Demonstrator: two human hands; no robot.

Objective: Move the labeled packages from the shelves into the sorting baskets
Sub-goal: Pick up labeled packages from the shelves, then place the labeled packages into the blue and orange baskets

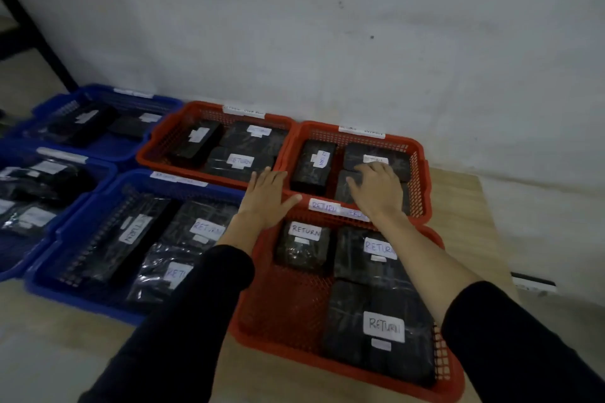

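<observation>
Black package (352, 185) lies in far-right red basket (417, 173), beside two other wrapped packages, one tagged RETURN (320, 159). Right hand (376, 188) rests on it palm down, fingers loosely spread, not clearly gripping. Left hand (266, 195) flat, fingers straight, holding nothing, at the basket's left rim. Near red basket (262, 288) and blue baskets (49, 271) hold more RETURN packages.

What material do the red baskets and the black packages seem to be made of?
Red baskets: probably moulded plastic, matte, judging by the even colour and the perforated grid walls. Black packages: seemingly wrapped in glossy plastic film, which wrinkles and catches light; the contents are hidden. Their white labels look like paper, handwritten.
</observation>
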